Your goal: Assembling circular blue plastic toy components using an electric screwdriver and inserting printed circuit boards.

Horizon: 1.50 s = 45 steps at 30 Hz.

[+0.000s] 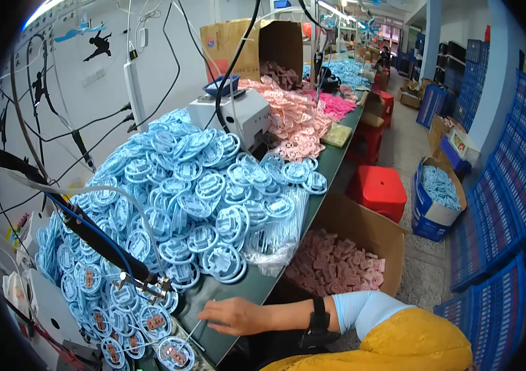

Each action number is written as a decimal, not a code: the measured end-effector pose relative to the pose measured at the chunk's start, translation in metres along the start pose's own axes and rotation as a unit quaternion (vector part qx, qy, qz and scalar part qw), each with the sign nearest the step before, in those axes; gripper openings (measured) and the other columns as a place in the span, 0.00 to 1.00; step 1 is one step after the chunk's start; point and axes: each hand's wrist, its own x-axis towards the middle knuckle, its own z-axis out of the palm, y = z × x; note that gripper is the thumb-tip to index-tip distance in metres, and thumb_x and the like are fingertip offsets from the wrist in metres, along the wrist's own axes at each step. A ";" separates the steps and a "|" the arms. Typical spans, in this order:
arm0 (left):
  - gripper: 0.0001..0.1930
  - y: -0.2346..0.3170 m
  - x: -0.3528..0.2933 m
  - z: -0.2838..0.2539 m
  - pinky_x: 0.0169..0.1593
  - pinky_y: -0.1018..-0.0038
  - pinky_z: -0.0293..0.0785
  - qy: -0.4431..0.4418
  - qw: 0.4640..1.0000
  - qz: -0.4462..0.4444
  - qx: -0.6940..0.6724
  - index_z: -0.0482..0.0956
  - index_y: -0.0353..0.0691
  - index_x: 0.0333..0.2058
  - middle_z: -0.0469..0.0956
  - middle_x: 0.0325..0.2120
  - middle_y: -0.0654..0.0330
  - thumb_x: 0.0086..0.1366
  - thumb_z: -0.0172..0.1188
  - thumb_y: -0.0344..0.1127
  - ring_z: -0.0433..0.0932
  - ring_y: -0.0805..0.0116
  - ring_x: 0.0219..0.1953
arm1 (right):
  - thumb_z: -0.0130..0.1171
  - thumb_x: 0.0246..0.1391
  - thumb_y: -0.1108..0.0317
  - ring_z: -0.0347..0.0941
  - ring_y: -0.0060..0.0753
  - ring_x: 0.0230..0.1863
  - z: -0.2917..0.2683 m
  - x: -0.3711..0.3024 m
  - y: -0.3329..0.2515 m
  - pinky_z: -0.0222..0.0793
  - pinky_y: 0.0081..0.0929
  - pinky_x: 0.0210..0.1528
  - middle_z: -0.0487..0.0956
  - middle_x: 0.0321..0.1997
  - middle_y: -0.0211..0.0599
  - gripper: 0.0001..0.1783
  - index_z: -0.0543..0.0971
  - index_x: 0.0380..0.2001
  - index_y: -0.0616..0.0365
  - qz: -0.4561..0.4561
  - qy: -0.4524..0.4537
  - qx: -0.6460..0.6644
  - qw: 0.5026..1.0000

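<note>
My right hand (232, 315) is over the near edge of the green table, closed on a thin pale stick (193, 331). The stick slants down toward a light-blue plastic ring piece (175, 353) with a reddish-brown circuit board in it. Whether the stick touches that piece I cannot tell. Beside it lie more ring pieces with boards, under a black jointed arm with a metal clamp (145, 285). A large heap of light-blue ring pieces (182, 185) covers the table beyond. My left hand does not show.
Thin pale sticks in a clear bag (281, 229) lie at the table's right edge. Behind the heap are a grey machine (232, 114) and pink pieces (294, 117). Below right stand a carton of pinkish parts (337, 263) and a red stool (377, 191). Blue crates (498, 216) line the right.
</note>
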 end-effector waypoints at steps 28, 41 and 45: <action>0.17 -0.012 -0.015 -0.002 0.44 0.71 0.76 -0.025 0.998 -0.057 -0.001 0.76 0.33 0.52 0.81 0.42 0.51 0.72 0.55 0.40 0.79 0.62 0.41 | 0.59 0.55 0.71 0.74 0.49 0.35 0.013 -0.012 0.014 0.70 0.41 0.34 0.70 0.38 0.40 0.16 0.73 0.47 0.58 -0.012 -0.056 0.016 0.998; 0.17 -0.018 -0.020 -0.009 0.43 0.72 0.76 -0.028 0.997 -0.077 -0.004 0.76 0.33 0.52 0.81 0.41 0.52 0.72 0.54 0.40 0.79 0.63 0.40 | 0.58 0.55 0.71 0.73 0.52 0.37 0.027 -0.009 0.010 0.69 0.44 0.36 0.68 0.41 0.42 0.16 0.71 0.47 0.57 0.016 -0.078 0.023 0.997; 0.17 -0.018 -0.020 -0.011 0.43 0.72 0.76 -0.029 0.996 -0.081 -0.003 0.76 0.33 0.52 0.81 0.41 0.52 0.72 0.54 0.40 0.79 0.63 0.40 | 0.58 0.55 0.72 0.73 0.51 0.36 0.029 -0.007 0.013 0.70 0.42 0.36 0.69 0.41 0.42 0.16 0.71 0.47 0.59 0.002 -0.067 0.019 0.998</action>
